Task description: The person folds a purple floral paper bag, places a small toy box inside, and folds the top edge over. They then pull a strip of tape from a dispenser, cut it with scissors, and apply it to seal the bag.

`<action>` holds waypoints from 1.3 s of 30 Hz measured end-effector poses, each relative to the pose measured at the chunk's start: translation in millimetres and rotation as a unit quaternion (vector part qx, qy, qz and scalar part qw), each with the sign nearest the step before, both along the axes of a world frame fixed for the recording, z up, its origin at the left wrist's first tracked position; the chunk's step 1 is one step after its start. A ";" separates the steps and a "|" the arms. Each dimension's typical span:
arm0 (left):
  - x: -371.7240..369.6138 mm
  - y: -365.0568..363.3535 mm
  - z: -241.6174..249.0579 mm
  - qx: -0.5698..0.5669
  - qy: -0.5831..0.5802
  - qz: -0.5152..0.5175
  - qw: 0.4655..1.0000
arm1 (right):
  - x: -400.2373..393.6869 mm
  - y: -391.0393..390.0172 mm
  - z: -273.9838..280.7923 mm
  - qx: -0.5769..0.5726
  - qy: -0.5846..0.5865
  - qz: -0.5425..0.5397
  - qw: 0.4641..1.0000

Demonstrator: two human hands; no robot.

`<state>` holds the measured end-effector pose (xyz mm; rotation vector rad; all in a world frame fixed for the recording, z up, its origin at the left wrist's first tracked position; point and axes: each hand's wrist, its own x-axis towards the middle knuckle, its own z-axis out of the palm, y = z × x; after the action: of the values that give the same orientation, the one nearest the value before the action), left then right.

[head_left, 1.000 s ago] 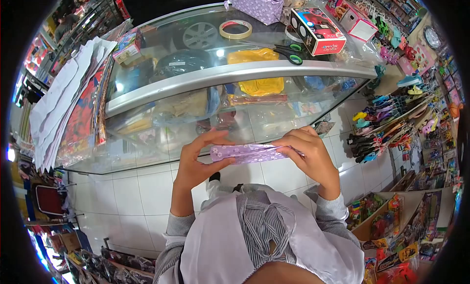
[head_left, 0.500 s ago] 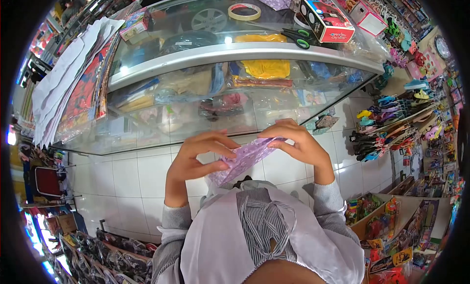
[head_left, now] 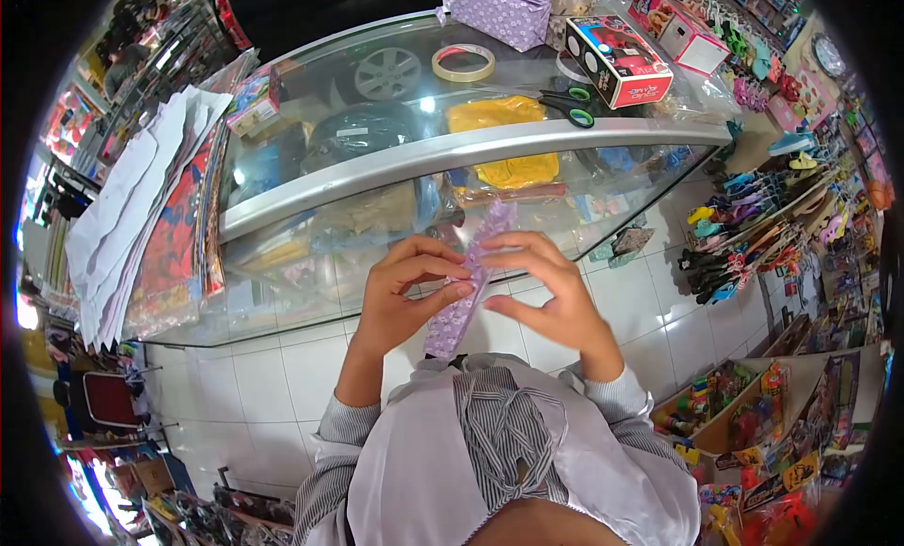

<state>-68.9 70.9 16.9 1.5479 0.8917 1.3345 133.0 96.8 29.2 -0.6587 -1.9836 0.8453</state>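
A narrow folded strip of purple patterned paper (head_left: pixel 455 322) slants upward in front of my body, before the glass counter. My left hand (head_left: pixel 411 292) pinches its left edge at mid-length between thumb and fingers. On the right side, my right hand (head_left: pixel 546 292) has its fingertips at the strip's upper part, with the thumb held apart from the fingers. On the counter top lie a roll of tape (head_left: pixel 463 63), green-handled scissors (head_left: pixel 576 106) and a red and white box (head_left: pixel 621 60). Behind them stands a purple patterned package (head_left: pixel 499 14) with a pleated top.
The glass counter's metal edge (head_left: pixel 377 165) runs across in front of me. White paper sheets (head_left: pixel 127 198) hang at the left. Sandals on a rack (head_left: pixel 744 216) and toy bins (head_left: pixel 725 405) stand at the right. A red chair (head_left: pixel 111 398) is at the lower left.
The purple paper has turned from a low slant to a steeper, narrower strip. My left hand has moved right and my right hand left, its thumb now off the paper.
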 end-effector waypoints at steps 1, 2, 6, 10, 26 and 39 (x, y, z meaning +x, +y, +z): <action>1.2 1.3 -1.4 0.014 0.000 0.014 1.000 | -6.4 -5.6 3.2 -0.008 0.016 -0.009 1.000; 2.2 1.9 -0.8 0.012 -0.003 0.011 1.000 | -12.6 -7.8 3.7 0.006 0.019 -0.042 0.999; 0.7 6.4 4.0 0.007 0.000 -0.017 1.000 | -18.4 -10.2 -3.7 -0.055 0.093 -0.072 0.992; 4.8 11.6 -5.1 0.027 -0.008 -0.042 0.999 | -18.7 -15.4 -6.3 -0.044 0.105 -0.118 0.986; 26.8 19.7 -25.9 0.022 -0.052 -0.113 0.992 | -3.4 -35.6 -17.3 0.023 0.070 -0.212 0.975; 25.9 26.4 -32.2 0.006 -0.076 -0.173 0.982 | -2.1 -39.4 -21.3 0.010 0.038 -0.211 0.977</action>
<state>-43.0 97.3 -15.3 1.5057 0.4913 1.1867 130.9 57.5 7.9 -0.9770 -1.6950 0.5791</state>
